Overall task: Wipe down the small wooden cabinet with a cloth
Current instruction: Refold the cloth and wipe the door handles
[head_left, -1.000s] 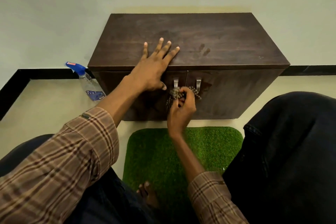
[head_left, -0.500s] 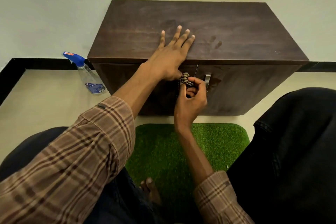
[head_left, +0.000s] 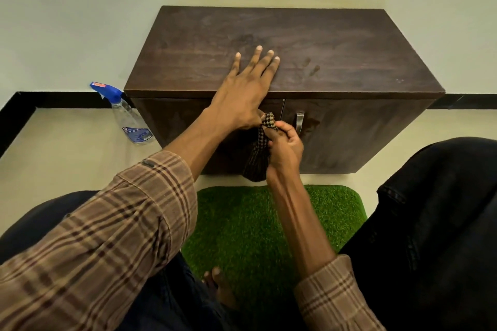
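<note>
While our right hand [head_left: 285, 148] pinches the checked cloth [head_left: 262, 148] between curled fingers and thumb, with most of the fabric hanging loose below the fist, we judge the step in hand to be wiping the left door handle of the small wooden cabinet [head_left: 282, 62]. That handle lies directly behind the bunched top of the cloth and we cannot see it. Just right of the grip the right door handle [head_left: 299, 121] shows bare metal, with a darker patch on the door [head_left: 349, 137] beside it that looks like a smear or damp spot. To do this well, we should keep the cloth wrapped round the handle and draw it along the full length, not dab at one point, then move across to the neighbouring handle and that patch.

Above and left of the grip, our left hand [head_left: 243, 91] lies flat with fingers straight on the cabinet top, holding nothing; it steadies the cabinet against our pull, so we should press down there. Up and right of the grip, two small marks [head_left: 310, 66] sit on the top. Far left of the grip a spray bottle [head_left: 126, 115] stands on the floor beside the cabinet; below the grip lies a green mat [head_left: 269, 223].
</note>
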